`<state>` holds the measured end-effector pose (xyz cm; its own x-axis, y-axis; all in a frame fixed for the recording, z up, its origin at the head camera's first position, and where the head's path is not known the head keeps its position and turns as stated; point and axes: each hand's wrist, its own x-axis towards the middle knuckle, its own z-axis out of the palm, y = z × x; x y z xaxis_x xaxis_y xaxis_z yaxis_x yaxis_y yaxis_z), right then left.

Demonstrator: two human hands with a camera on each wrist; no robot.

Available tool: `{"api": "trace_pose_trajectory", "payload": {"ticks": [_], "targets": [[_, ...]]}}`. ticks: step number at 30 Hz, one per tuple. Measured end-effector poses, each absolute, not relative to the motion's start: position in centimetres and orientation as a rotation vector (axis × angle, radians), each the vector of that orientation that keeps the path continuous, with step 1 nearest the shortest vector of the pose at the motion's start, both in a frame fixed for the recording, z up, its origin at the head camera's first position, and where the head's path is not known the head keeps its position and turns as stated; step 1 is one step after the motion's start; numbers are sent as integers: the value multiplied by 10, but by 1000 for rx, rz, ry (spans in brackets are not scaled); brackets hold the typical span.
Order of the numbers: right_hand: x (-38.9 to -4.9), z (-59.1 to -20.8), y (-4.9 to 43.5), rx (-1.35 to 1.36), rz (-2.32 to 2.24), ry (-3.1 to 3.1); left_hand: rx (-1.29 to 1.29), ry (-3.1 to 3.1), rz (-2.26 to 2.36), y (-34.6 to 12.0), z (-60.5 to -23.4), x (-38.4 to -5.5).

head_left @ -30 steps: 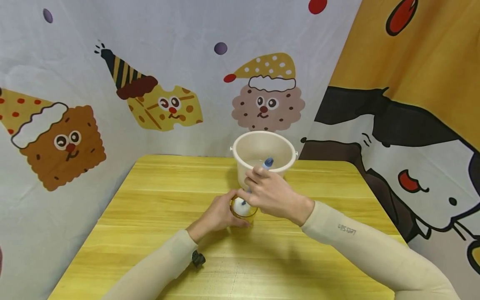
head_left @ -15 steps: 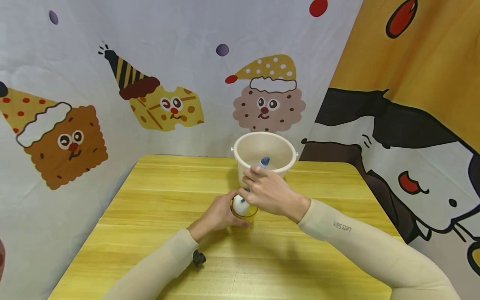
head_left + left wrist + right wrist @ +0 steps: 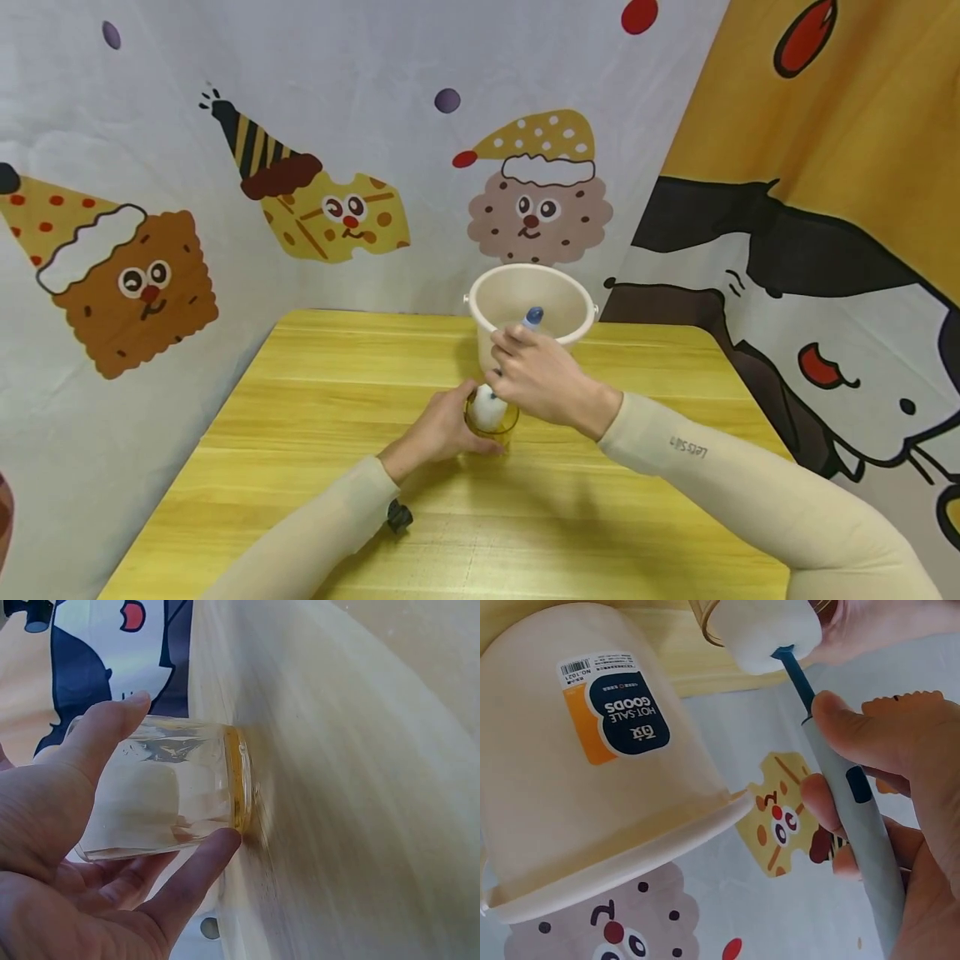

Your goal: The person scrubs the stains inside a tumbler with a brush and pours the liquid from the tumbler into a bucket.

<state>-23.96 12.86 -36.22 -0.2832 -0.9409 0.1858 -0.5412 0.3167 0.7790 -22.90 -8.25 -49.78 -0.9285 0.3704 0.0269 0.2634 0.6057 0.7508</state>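
My left hand (image 3: pixel 442 429) grips an amber-tinted glass cup (image 3: pixel 202 787), thumb on one side and fingers on the other, with the base right at the wooden tabletop in the left wrist view. In the cup's mouth sits the white sponge head (image 3: pixel 761 634) of a cup brush. My right hand (image 3: pixel 543 375) holds that brush by its pale blue-grey handle (image 3: pixel 862 840), thumb near the thin dark blue neck (image 3: pixel 799 686). The handle's dark blue end (image 3: pixel 534 316) points up toward the bucket. Part of the sponge is down inside the glass.
A cream bucket (image 3: pixel 487 292) stands just behind the hands at the table's back edge, with a "HOT SALE GOODS" label (image 3: pixel 619 712) on its side. The yellow wood-grain table (image 3: pixel 337 367) extends around it. A cartoon-printed cloth (image 3: pixel 375 50) hangs behind.
The brush and right hand shifted slightly left, then back right and a little up, with the sponge head moving at the cup's mouth. The left hand keeps its grip with almost no movement.
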Motion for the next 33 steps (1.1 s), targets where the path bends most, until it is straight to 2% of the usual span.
{"api": "trace_pose_trajectory", "payload": {"ticks": [33], "targets": [[-233,-349,140,1350,-801,-1995,539,2720,1218,-80,-495,-227]]}}
